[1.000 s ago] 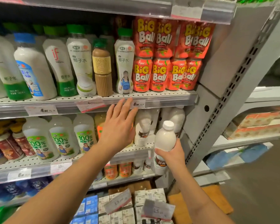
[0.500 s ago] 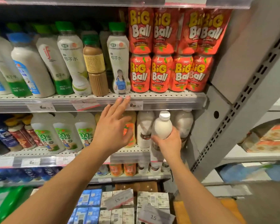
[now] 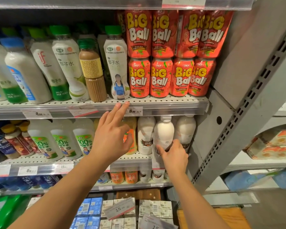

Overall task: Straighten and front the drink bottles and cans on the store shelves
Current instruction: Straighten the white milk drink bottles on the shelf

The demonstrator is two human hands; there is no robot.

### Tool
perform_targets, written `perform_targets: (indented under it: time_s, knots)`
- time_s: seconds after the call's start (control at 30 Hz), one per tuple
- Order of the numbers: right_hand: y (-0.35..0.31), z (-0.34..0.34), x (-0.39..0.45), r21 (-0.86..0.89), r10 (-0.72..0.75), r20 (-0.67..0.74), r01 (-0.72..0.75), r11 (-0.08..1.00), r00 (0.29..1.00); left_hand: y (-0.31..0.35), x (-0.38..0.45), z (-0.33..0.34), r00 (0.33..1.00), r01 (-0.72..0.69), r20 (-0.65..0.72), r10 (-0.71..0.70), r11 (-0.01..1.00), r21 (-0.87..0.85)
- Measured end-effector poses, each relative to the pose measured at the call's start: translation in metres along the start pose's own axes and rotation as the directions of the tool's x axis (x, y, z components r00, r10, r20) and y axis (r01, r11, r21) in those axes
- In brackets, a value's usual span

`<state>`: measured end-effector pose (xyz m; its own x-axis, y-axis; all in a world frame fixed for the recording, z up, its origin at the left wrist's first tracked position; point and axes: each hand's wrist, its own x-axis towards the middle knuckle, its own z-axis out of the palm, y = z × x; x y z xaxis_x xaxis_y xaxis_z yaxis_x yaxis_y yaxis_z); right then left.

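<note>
The white plastic milk bottle with a white cap [image 3: 163, 133] stands at the middle shelf's [image 3: 135, 158] front, gripped low by the right hand [image 3: 173, 154], between two similar white bottles [image 3: 145, 134]. The left hand [image 3: 111, 138], fingers spread loose, hovers before an orange juice bottle [image 3: 130, 134]. Red Big Ball cans [image 3: 163, 76] stand above.

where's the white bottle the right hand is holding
In the head view, the white bottle is right of centre on the middle shelf, gripped by the right hand, between two similar white bottles, below the Big Ball cans.

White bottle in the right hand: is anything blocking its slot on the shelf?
Nothing visible. The white bottle, held by the right hand, stands in the gap between two white bottles.
</note>
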<state>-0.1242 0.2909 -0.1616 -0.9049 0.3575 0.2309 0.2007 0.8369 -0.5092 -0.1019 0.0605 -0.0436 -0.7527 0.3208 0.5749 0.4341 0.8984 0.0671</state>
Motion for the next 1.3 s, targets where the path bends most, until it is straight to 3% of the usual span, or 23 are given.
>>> perform_targets:
  time_s: [0.33,0.5,0.57,0.67,0.7,0.77,0.87,0.93,1.03,1.13,1.3]
  knots:
    - [-0.011,-0.004,0.027,-0.032,0.095,0.106,-0.092,0.995,0.99,0.001,0.0,0.006,0.999,-0.019,-0.044,0.02,1.0,0.023]
    - [-0.009,-0.019,0.031,-0.085,0.081,0.197,-0.065,0.994,0.977,0.007,0.0,0.003,0.999,-0.003,-0.034,0.003,1.0,0.009]
    - [0.004,-0.027,0.025,-0.089,0.067,0.146,-0.055,0.995,0.987,0.011,-0.001,0.001,0.997,0.004,-0.073,-0.004,1.0,-0.005]
    - [0.027,-0.039,0.015,-0.007,0.031,-0.049,-0.032,0.999,0.998,0.025,-0.01,0.013,0.989,-0.049,-0.139,0.045,0.998,-0.025]
    - [0.031,-0.042,0.015,0.016,0.013,-0.1,-0.011,1.0,0.995,0.031,-0.013,0.021,0.994,-0.037,-0.101,0.031,0.998,-0.051]
    - [0.036,-0.046,0.018,0.031,-0.033,-0.149,0.038,0.999,0.988,0.039,-0.013,0.038,0.99,0.124,0.081,-0.114,0.982,-0.14]
    - [0.028,-0.051,0.031,-0.012,-0.117,-0.182,0.117,0.993,0.976,0.042,0.005,0.063,0.894,0.421,0.268,-0.36,0.879,-0.223]
    - [0.017,-0.059,0.043,-0.03,-0.118,-0.146,0.115,0.993,0.982,0.044,0.025,0.074,0.861,0.492,0.273,-0.43,0.841,-0.227]
    - [0.006,-0.068,0.064,-0.02,-0.037,0.022,0.038,0.999,0.999,0.048,0.054,0.074,0.775,0.623,0.267,-0.573,0.764,-0.168]
    - [0.002,-0.07,0.077,0.113,0.06,0.153,-0.077,0.991,0.986,0.043,0.077,0.073,0.717,0.664,0.361,-0.596,0.742,-0.094]
    - [-0.003,-0.066,0.085,0.177,0.155,0.152,-0.181,0.967,0.976,0.034,0.098,0.087,0.576,0.684,0.575,-0.581,0.728,0.049]
